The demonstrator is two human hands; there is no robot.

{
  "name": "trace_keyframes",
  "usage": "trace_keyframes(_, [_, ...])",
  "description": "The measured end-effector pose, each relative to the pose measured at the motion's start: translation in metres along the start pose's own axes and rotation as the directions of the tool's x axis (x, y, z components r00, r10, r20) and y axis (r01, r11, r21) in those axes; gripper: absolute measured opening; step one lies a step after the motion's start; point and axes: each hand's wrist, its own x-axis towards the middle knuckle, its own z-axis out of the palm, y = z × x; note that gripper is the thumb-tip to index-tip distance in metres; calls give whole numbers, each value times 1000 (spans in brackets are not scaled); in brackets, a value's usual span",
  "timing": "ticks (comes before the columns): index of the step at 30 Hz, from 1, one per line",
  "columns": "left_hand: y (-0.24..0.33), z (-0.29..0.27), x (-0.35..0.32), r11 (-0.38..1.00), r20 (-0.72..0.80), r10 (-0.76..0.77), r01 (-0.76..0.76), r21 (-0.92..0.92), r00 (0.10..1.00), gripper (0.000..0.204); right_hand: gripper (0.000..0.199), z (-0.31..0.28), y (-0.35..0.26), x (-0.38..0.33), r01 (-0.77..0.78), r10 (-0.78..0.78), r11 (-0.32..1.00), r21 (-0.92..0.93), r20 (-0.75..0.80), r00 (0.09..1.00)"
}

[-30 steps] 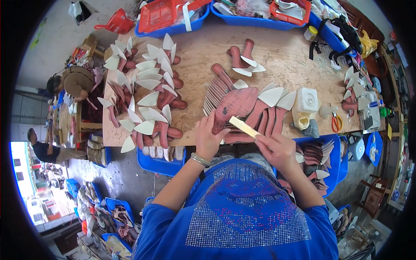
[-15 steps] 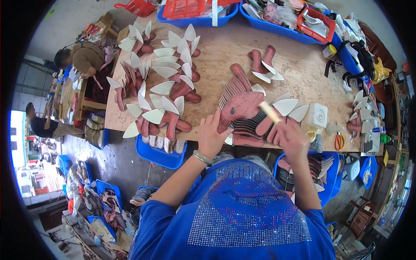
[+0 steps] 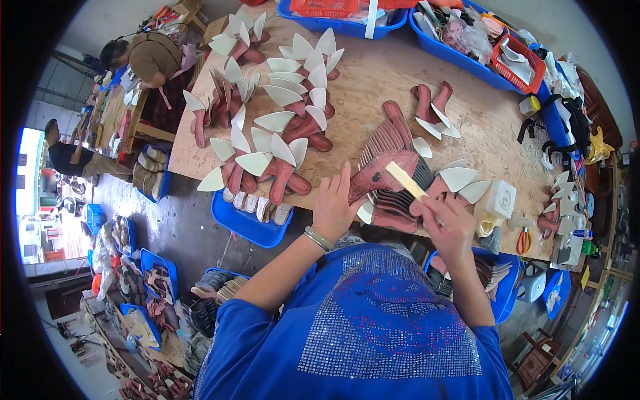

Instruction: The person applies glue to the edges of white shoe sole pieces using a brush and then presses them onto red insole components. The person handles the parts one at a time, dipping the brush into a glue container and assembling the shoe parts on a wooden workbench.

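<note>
Reddish-brown shoe insole pieces lie fanned in a stack on the wooden table, at its near edge just in front of the person. The left hand rests flat on the stack's left side, fingers spread. The right hand pinches a pale flat stick with closed fingers, its tip slanting over the stack. A white plastic container stands just right of it, and orange-handled scissors lie nearby.
</note>
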Motion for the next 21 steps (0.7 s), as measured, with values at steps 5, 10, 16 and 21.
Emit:
trace_keyframes(5, [2, -5, 1, 992, -46, 60, -55, 114, 997, 96, 12, 16, -26, 19, 157, -151, 987, -29, 154, 977])
trace_keyframes(10, [-4, -10, -4, 991, -40, 64, -59, 123, 997, 97, 7, 23, -1, 27, -66, 79, 989, -134, 89, 993])
trace_keyframes(16, [-23, -13, -19, 992, -71, -53, 44, -120, 996, 81, 10, 6, -6, 38, -279, 278, 960, 2, 63, 959])
trace_keyframes(21, [-59, -11, -59, 803, -83, -324, 228, -550, 942, 49, 14, 12, 11, 28, -332, 331, 942, 38, 47, 943])
